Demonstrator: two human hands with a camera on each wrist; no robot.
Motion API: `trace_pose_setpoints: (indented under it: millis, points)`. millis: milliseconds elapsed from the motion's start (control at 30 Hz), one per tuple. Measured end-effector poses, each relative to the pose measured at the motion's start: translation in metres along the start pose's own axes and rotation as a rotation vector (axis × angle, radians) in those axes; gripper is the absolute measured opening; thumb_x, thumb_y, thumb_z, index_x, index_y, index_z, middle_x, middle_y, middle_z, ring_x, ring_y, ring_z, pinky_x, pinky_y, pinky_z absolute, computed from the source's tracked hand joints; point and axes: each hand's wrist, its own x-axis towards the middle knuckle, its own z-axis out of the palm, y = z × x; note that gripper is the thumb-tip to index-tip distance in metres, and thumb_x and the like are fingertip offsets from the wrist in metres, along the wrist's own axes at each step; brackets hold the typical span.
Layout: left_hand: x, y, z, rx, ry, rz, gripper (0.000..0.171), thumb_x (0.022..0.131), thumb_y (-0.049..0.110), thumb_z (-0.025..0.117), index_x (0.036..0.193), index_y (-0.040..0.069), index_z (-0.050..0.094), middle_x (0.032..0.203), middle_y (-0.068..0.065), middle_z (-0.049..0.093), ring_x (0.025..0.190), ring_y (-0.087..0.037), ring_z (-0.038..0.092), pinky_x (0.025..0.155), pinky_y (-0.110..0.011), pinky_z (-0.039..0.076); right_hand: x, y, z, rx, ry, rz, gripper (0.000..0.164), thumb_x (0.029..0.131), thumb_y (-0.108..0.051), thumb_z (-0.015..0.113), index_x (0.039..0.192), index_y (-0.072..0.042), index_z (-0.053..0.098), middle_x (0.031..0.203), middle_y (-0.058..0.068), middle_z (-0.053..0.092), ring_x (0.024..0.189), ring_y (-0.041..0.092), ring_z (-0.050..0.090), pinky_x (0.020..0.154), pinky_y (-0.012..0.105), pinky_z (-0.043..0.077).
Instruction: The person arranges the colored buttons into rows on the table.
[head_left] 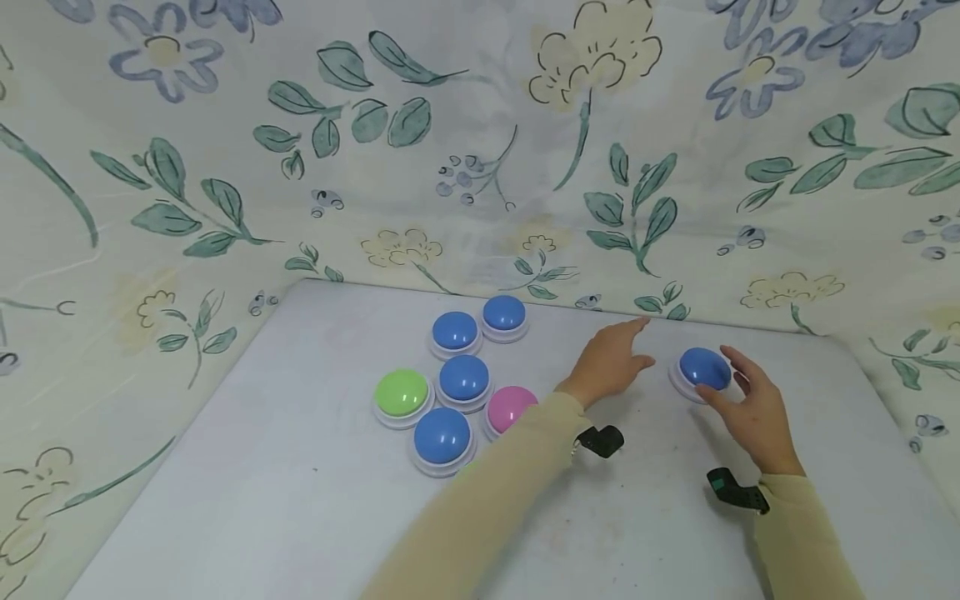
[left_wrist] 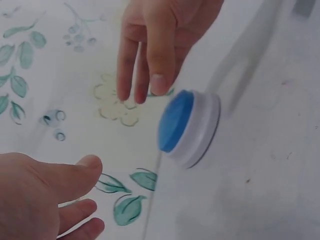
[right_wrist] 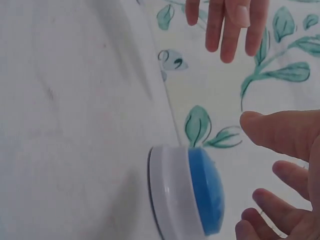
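A blue dome button (head_left: pixel 705 368) with a white round base sits at the right of the white table. My right hand (head_left: pixel 757 412) is beside it, thumb and fingers spread about the dome. In the right wrist view, a gap shows between that thumb and the button (right_wrist: pixel 182 192). My left hand (head_left: pixel 606 360) reaches over the table left of this button, fingers extended and holding nothing. Under and beside the left forearm lies a pink button (head_left: pixel 512 407), partly covered by the sleeve.
Several more blue buttons, such as one in front (head_left: pixel 442 436), stand grouped left of centre with a green button (head_left: pixel 401 392). A flower-printed cloth (head_left: pixel 480 208) rises behind the table (head_left: pixel 262 500). Small dark devices are strapped at both wrists.
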Motion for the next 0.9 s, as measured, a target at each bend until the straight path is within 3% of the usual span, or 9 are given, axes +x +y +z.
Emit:
trace_pose_setpoints:
  millis: [300, 533, 733, 900]
  points:
    - [-0.020, -0.005, -0.036, 0.006, 0.010, 0.008, 0.062, 0.100, 0.027, 0.065, 0.154, 0.010, 0.041, 0.152, -0.005, 0.049, 0.141, -0.019, 0.044, 0.116, -0.027, 0.035, -0.004, -0.022, 0.008, 0.038, -0.028, -0.043, 0.072, 0.094, -0.013, 0.071, 0.153, 0.004, 0.034, 0.156, 0.031, 0.032, 0.139, 0.054, 0.034, 0.112, 0.063, 0.030]
    - [-0.037, -0.014, -0.062, 0.038, 0.039, 0.032, 0.063, 0.099, 0.027, 0.067, 0.154, 0.010, 0.041, 0.153, -0.005, 0.048, 0.142, -0.020, 0.043, 0.117, -0.028, 0.033, -0.009, -0.036, 0.016, 0.011, -0.072, -0.060, 0.072, 0.094, -0.017, 0.072, 0.153, 0.001, 0.036, 0.157, 0.028, 0.032, 0.137, 0.054, 0.037, 0.106, 0.067, 0.036]
    - [-0.055, -0.024, -0.076, -0.008, 0.039, 0.044, 0.064, 0.098, 0.023, 0.068, 0.154, 0.008, 0.041, 0.152, -0.008, 0.049, 0.142, -0.023, 0.043, 0.117, -0.033, 0.034, -0.013, -0.044, 0.026, 0.046, -0.098, -0.090, 0.070, 0.092, -0.013, 0.073, 0.151, -0.001, 0.039, 0.155, 0.025, 0.036, 0.137, 0.052, 0.038, 0.109, 0.066, 0.035]
    - [-0.071, -0.035, -0.085, -0.013, 0.051, 0.046, 0.064, 0.097, 0.021, 0.069, 0.153, 0.008, 0.042, 0.150, -0.009, 0.051, 0.141, -0.024, 0.044, 0.116, -0.036, 0.036, -0.016, -0.049, 0.039, 0.062, -0.106, -0.178, 0.067, 0.089, -0.006, 0.075, 0.148, 0.002, 0.043, 0.152, 0.024, 0.041, 0.139, 0.045, 0.039, 0.112, 0.057, 0.035]
